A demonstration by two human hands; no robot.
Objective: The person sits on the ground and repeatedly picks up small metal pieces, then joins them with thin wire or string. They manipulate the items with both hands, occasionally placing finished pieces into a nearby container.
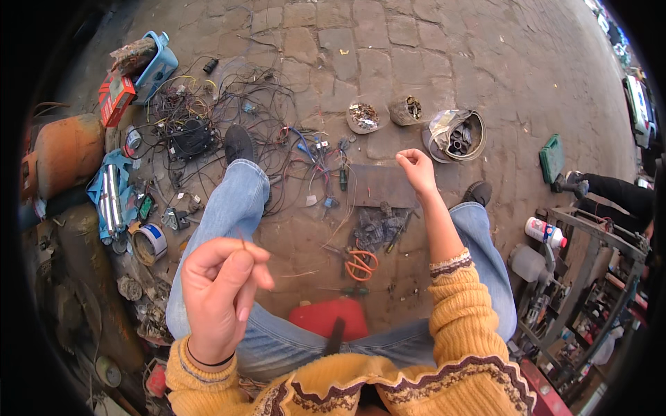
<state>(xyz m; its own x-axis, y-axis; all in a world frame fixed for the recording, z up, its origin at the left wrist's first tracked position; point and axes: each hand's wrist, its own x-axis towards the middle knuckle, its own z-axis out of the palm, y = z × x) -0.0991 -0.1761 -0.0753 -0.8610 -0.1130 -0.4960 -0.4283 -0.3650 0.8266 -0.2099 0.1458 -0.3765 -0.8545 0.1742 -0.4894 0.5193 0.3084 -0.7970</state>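
Nearest the lens, the left hand (220, 298) is raised over the left knee, thumb and forefinger pinched on the end of a thin wire (242, 241) that is hard to follow past the fingertips. Farther out, the right hand (417, 168) is loosely clenched with its fingers curled in; whether it grips the other end of that wire cannot be told. Both wrists wear the cuffs of a yellow knitted sweater (466, 315), and blue jeans (232, 208) cover the spread legs.

Between the knees, on the stone pavement (416, 48), lie orange-handled scissors (361, 264), with a red seat (328, 317) just below them. Beyond the left shoe sprawls a tangle of wires (229, 104) with small connectors. A roll of tape (150, 243) sits near the left thigh, and an orange gas cylinder (66, 152) stands at the far left. Two small tins of scrap (363, 116) rest side by side ahead, beside a larger pot (458, 135).
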